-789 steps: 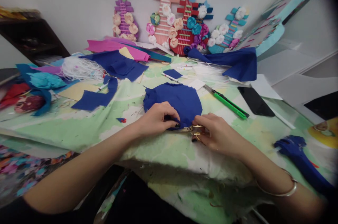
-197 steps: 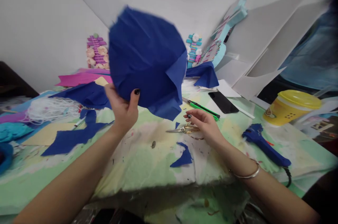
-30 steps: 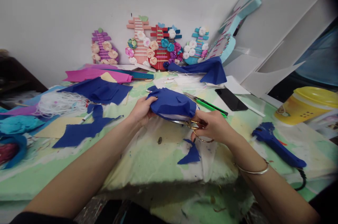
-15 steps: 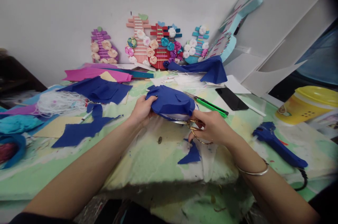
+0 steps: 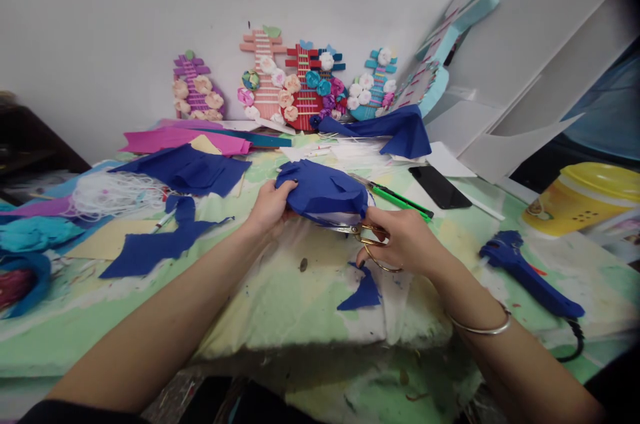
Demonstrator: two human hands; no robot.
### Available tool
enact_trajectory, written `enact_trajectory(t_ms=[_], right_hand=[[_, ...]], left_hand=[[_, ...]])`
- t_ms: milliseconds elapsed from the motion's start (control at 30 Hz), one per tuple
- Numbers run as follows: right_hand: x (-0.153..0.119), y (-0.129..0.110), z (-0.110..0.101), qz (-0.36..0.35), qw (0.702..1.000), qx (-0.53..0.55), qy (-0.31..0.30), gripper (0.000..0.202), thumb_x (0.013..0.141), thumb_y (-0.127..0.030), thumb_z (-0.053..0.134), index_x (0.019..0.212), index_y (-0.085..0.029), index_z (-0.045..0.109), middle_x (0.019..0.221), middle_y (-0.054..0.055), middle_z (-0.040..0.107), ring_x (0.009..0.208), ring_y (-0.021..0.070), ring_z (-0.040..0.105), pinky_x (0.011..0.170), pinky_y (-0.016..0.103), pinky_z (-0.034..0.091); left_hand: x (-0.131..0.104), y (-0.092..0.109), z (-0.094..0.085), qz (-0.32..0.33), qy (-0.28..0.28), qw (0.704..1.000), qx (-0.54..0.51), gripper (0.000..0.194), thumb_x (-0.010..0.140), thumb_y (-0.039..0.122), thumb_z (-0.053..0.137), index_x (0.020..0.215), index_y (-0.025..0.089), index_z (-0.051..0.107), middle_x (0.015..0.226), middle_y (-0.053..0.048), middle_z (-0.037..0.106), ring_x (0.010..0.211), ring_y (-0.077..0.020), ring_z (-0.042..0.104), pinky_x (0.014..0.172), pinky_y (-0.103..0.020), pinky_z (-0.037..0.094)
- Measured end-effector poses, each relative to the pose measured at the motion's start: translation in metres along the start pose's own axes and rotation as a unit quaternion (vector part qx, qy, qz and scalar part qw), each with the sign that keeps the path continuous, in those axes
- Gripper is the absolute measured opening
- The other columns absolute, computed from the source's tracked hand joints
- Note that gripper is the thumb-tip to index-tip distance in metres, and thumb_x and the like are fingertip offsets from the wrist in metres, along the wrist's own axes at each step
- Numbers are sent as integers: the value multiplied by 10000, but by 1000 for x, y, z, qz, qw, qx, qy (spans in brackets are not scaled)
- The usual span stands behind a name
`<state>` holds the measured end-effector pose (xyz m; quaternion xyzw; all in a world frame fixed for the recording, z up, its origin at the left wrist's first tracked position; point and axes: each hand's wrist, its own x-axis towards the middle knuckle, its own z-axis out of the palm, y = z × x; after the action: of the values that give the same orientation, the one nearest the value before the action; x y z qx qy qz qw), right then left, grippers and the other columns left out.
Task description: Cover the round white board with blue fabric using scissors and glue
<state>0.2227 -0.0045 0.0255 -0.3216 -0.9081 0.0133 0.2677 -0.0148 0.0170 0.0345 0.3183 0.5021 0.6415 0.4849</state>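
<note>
At the far left lay a bundle of white cords point(image 5: 120, 194), with a blue offcut point(image 5: 145, 254) nearer the person. The left hand point(image 5: 270, 207) gripped the left end of a blue-covered piece point(image 5: 325, 191), its thumb on top, above the middle of the table. Seconds earlier that piece had been raised high while the scissors point(image 5: 355, 230) lay on the tabletop; now it had been lowered, and their blades ran along its near edge, where a pale layer showed. I took this to mean that looking it over had given way to trimming. A loose blue scrap point(image 5: 363, 294) lay below the handles, which the right hand point(image 5: 407, 241) held closed in its fingers. Over the last half second little had shifted, and whether the blades were biting could not be told. Beyond lay a black phone point(image 5: 440, 187), then a blue glue gun point(image 5: 530, 274).
</note>
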Motion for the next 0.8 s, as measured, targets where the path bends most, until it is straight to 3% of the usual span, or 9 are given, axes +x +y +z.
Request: enact_trajectory(t_ms=[167, 367, 533, 800], right_hand=[[0, 0, 3, 10, 1000, -4, -6, 437, 654, -525, 736, 733, -210, 443, 556, -75, 442, 500, 81, 415, 492, 225, 239], [0, 3, 8, 11, 1000, -21, 4, 310, 736, -424, 684, 743, -212, 458, 537, -74, 457, 474, 79, 393, 484, 228, 224], [-2, 5, 10, -2, 999, -45, 29, 334, 724, -459, 691, 727, -216, 462, 532, -71, 474, 475, 83, 412, 483, 231, 216], [1, -1, 6, 22, 999, -25, -1, 316, 722, -416, 698, 758, -214, 458, 544, -64, 474, 480, 94, 421, 488, 233, 236]], left_hand=[[-1, -2, 2, 10, 8, 1000, 1, 130, 689, 160, 612, 783, 157, 523, 599, 23, 578, 464, -108, 543, 409, -235, 505], [-3, -7, 3, 11, 17, 1000, 19, 154, 706, 170, 613, 833, 154, 527, 679, 3, 609, 488, -110, 569, 408, -226, 505], [-4, -7, 5, 7, 16, 1000, 11, 137, 726, 160, 596, 846, 148, 532, 687, -7, 619, 496, -112, 574, 413, -226, 511], [-5, -8, 7, -5, 24, 1000, -11, 145, 737, 142, 585, 873, 146, 534, 692, -12, 623, 510, -118, 581, 468, -257, 530]])
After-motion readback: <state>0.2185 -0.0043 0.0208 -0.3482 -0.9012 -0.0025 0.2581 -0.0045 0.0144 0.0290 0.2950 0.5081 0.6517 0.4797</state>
